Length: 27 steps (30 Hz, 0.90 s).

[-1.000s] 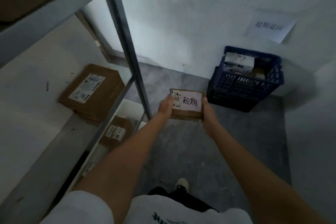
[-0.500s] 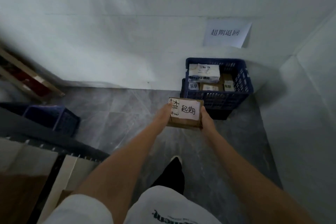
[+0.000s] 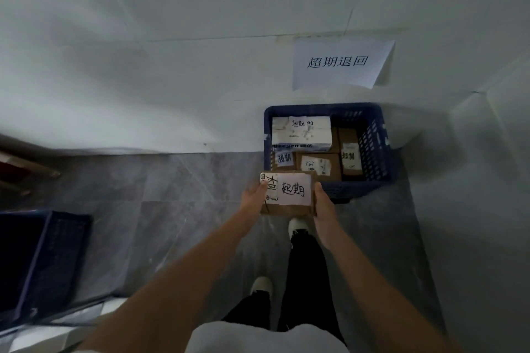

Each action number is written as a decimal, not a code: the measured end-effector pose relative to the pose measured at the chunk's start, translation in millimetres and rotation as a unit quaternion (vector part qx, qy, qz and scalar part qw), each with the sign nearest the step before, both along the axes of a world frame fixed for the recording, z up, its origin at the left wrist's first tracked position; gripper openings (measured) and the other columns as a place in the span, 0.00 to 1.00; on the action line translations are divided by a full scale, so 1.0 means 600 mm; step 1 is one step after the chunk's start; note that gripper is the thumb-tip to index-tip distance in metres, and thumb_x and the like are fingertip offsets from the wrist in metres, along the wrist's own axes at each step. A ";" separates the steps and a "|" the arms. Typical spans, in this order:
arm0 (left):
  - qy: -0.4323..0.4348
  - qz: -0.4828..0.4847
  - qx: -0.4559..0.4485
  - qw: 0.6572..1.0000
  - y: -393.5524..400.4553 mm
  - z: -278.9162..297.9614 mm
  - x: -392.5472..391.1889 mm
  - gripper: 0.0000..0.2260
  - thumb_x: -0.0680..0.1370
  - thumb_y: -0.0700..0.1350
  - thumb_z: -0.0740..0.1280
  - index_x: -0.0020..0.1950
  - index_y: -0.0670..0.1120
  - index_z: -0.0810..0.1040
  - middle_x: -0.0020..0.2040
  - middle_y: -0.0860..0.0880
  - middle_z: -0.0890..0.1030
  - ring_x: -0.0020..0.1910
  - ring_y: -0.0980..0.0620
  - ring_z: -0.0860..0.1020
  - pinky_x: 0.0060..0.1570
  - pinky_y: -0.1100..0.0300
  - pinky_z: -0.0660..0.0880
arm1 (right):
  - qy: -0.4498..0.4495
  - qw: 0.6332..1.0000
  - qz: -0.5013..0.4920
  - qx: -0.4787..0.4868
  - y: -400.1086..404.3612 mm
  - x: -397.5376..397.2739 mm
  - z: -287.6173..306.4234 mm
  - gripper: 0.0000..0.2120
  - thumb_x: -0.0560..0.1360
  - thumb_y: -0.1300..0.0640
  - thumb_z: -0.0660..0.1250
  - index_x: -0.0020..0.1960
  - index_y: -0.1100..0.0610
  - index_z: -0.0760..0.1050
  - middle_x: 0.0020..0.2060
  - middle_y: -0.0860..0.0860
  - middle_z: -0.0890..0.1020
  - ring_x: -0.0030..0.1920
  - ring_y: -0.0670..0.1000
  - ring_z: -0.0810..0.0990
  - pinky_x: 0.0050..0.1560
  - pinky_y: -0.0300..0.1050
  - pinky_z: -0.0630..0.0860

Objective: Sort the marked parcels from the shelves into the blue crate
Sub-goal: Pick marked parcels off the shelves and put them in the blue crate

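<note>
We stand on a grey marbled tile floor (image 3: 177, 209) in a corner where two plain white walls (image 3: 143, 71) meet, and the light is dim. A white paper sheet with printed black characters (image 3: 341, 63) is stuck on the wall above a dark blue slatted plastic crate (image 3: 375, 149), which sits on the floor against that wall. Inside it lie a white carton with a handwritten slip (image 3: 301, 132) and several brown parcels with white labels (image 3: 350, 157).

Between our hands we hold a flat brown cardboard parcel with a white handwritten label (image 3: 289, 192), in the air just before the crate's near rim. Our left hand (image 3: 253, 198) grips its left edge, thumb on top; our right hand (image 3: 322, 203) clasps the right edge (the fingers go under the box, out of sight).

At the far left a second dark blue crate (image 3: 43, 261) is cut off by the frame and blurred, and we cannot make out what it holds. Our legs and pale shoes (image 3: 296, 226) are partly covered by our arms.
</note>
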State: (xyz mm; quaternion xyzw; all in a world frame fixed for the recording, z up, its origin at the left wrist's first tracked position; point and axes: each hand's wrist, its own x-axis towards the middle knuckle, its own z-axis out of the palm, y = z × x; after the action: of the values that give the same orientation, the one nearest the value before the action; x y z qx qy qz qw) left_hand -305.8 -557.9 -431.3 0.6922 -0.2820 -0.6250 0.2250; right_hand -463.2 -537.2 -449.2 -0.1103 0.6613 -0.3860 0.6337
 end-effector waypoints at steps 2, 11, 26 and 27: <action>0.002 0.042 0.028 0.999 -0.045 -0.027 -0.029 0.19 0.82 0.51 0.57 0.68 0.42 0.72 0.62 0.42 0.79 0.55 0.48 0.79 0.39 0.69 0.74 | -0.008 1.000 0.001 0.012 -0.051 -0.026 -0.031 0.17 0.82 0.46 0.56 0.57 0.53 0.79 0.50 0.52 0.84 0.49 0.51 0.81 0.51 0.48 0.78; -0.014 0.142 0.089 0.986 -0.218 -0.177 -0.106 0.14 0.83 0.49 0.56 0.54 0.45 0.78 0.40 0.50 0.82 0.32 0.58 0.80 0.23 0.71 0.73 | -0.023 0.997 0.043 0.053 -0.214 -0.103 -0.188 0.14 0.83 0.53 0.54 0.60 0.52 0.77 0.57 0.54 0.82 0.58 0.53 0.80 0.62 0.53 0.76; -0.123 -0.162 0.020 0.979 -0.437 -0.374 -0.108 0.17 0.80 0.36 0.58 0.68 0.45 0.75 0.65 0.42 0.75 0.64 0.42 0.73 0.66 0.49 0.71 | -0.053 0.988 0.003 0.144 -0.322 -0.114 -0.387 0.22 0.76 0.48 0.69 0.63 0.56 0.66 0.59 0.54 0.76 0.58 0.57 0.79 0.46 0.55 0.83; -0.156 -0.179 0.020 0.971 -0.444 -0.383 -0.116 0.17 0.80 0.38 0.58 0.66 0.49 0.76 0.68 0.44 0.71 0.67 0.42 0.68 0.68 0.49 0.67 | -0.056 0.988 -0.002 0.147 -0.321 -0.112 -0.394 0.23 0.75 0.49 0.70 0.63 0.57 0.66 0.58 0.54 0.76 0.58 0.56 0.78 0.46 0.56 0.83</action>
State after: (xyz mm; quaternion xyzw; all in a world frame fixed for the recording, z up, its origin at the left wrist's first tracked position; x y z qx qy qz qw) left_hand -375.4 -824.0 -661.3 0.7239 -0.4202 -0.5450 0.0493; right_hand -530.4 -730.0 -685.7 0.0065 0.6746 -0.2913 0.6782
